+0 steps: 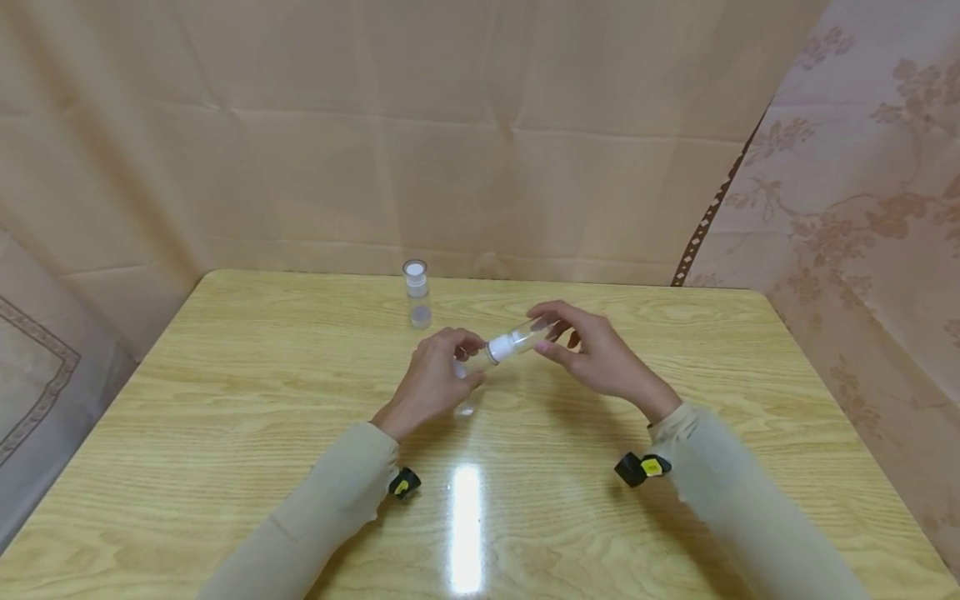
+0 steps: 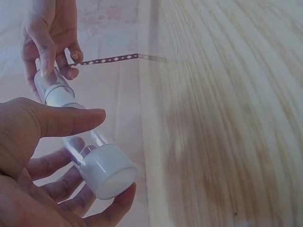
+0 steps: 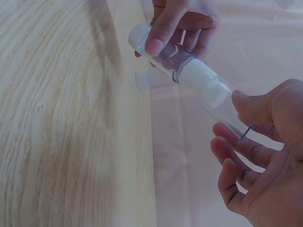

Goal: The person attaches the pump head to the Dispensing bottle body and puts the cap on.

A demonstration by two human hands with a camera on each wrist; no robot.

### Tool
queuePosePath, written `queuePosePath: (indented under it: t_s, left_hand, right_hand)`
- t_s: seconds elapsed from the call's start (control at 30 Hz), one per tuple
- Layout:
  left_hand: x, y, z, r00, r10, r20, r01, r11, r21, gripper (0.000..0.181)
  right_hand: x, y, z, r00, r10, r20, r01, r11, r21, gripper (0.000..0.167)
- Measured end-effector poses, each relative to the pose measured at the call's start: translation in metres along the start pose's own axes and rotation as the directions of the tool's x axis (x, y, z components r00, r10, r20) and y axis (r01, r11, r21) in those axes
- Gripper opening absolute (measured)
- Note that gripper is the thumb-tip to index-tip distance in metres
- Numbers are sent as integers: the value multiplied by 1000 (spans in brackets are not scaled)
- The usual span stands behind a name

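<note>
A clear cylindrical pump bottle [image 1: 501,347] with a white pump collar is held tilted above the table, between both hands. My left hand [image 1: 431,375] grips its lower body, thumb on one side and fingers on the other; the white base [image 2: 108,171] shows in the left wrist view. At the other end, my right hand [image 1: 603,354] pinches the clear cap [image 3: 225,111] between thumb and fingers. Through that cap the white pump head [image 3: 214,92] is visible. Whether the cap sits fully down I cannot tell.
A second clear bottle [image 1: 417,293] with a white top stands upright near the back edge of the wood-grain table [image 1: 225,400]. Beige curtain cloth [image 1: 450,167] hangs behind the table, and patterned cloth [image 1: 862,208] hangs on the right.
</note>
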State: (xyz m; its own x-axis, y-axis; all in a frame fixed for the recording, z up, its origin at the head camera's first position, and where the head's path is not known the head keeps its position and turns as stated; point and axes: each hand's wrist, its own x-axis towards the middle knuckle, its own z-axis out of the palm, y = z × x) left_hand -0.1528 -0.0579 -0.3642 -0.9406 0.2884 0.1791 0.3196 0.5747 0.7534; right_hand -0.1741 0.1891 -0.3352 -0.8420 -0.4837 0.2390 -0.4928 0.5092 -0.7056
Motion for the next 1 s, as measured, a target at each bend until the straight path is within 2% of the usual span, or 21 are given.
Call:
queuePosePath:
  t_s: [0.2, 0.43, 0.63, 1.0]
  left_hand:
    - [1, 1, 2, 1000, 4, 7, -4, 1000, -11, 38]
    - [1, 2, 4, 1000, 9, 16, -9, 1000, -17, 37]
    - [1, 6, 5, 999, 38, 8, -38, 999, 2, 37]
    - [0, 10, 5, 997, 72, 3, -72, 997, -2, 36]
  right_hand:
    - [-1, -2, 4, 999, 28, 28, -28, 1000, 6, 38]
    - [-1, -3, 8, 999, 10, 36, -10, 1000, 5, 36]
    - [-1, -4, 11, 999, 9, 43, -9, 1000, 2, 34]
    - [-2, -1, 14, 1000, -8, 6, 8, 1000, 8, 32]
